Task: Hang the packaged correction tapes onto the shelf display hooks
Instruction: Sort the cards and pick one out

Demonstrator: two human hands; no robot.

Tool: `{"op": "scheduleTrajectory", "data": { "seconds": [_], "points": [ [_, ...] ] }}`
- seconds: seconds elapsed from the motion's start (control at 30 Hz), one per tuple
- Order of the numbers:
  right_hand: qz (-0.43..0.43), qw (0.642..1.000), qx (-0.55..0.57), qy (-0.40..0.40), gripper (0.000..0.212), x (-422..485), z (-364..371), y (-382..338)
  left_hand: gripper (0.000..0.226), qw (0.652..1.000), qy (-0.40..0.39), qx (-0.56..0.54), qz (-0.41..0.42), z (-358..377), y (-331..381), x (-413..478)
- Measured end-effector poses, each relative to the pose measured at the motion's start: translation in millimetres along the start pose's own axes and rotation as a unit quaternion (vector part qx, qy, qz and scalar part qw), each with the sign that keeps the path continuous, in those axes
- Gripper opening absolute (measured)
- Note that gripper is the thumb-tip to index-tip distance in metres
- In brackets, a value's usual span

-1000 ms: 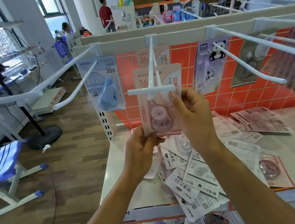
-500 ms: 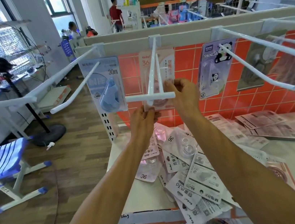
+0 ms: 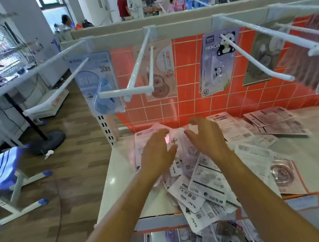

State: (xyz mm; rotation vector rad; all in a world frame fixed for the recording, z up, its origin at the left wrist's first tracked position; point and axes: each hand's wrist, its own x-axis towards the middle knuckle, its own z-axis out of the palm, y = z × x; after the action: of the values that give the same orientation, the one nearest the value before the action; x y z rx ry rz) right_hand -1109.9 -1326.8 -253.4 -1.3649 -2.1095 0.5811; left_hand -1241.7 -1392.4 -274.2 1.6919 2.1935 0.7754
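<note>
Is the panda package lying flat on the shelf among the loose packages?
No, the panda package hangs from a white hook in front of the orange tiled back panel.

Glossy orange tiles (image 3: 193, 103), smooth white metal hooks (image 3: 138, 62), wood-look floor (image 3: 73, 153)

We saw our left hand (image 3: 157, 152) and right hand (image 3: 206, 137) bare, each widening back from slim fingers into a bare wrist. Behind the hands, the left forearm (image 3: 115, 219) and right forearm (image 3: 267, 198) were long, slender and uncovered down to the view's lower edge. The fingertips were blurred, so finer detail escaped us.
</note>
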Motion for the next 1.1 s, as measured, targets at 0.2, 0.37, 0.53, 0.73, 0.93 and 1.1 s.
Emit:
{"op": "scheduleTrajectory", "data": {
  "seconds": [0.2, 0.37, 0.53, 0.73, 0.93, 1.1],
  "points": [
    [0.008, 0.997, -0.064, -0.037, 0.028, -54.7, -5.8, 26.1, 0.054, 0.983, -0.065, 0.16, 0.068, 24.9, 12.6, -40.3],
    [-0.001, 0.993, -0.088, -0.075, 0.039, -95.5, -10.5, 50.9, 0.061, 0.951, -0.078, 0.27, 0.129, 42.2, 18.3, -69.1],
    [-0.011, 0.991, -0.093, -0.098, 0.051, -119.6, -4.5, 71.2, 0.069, 0.942, -0.121, 0.287, 0.121, 50.8, 24.9, -81.6],
    [-0.043, 0.99, -0.115, -0.074, 0.068, -126.6, 8.4, 82.6, 0.07, 0.965, -0.122, 0.203, 0.115, 54.6, 27.4, -83.8],
    [-0.046, 0.996, -0.015, -0.073, 0.057, -127.5, -12.9, 83.0, 0.065, 0.992, -0.017, 0.045, 0.114, 39.9, 22.7, -77.9],
    [-0.033, 0.987, 0.153, 0.039, 0.038, -122.6, -41.3, 71.8, 0.037, 0.987, 0.081, -0.117, 0.079, 26.2, 35.3, -72.2]
  ]
}}
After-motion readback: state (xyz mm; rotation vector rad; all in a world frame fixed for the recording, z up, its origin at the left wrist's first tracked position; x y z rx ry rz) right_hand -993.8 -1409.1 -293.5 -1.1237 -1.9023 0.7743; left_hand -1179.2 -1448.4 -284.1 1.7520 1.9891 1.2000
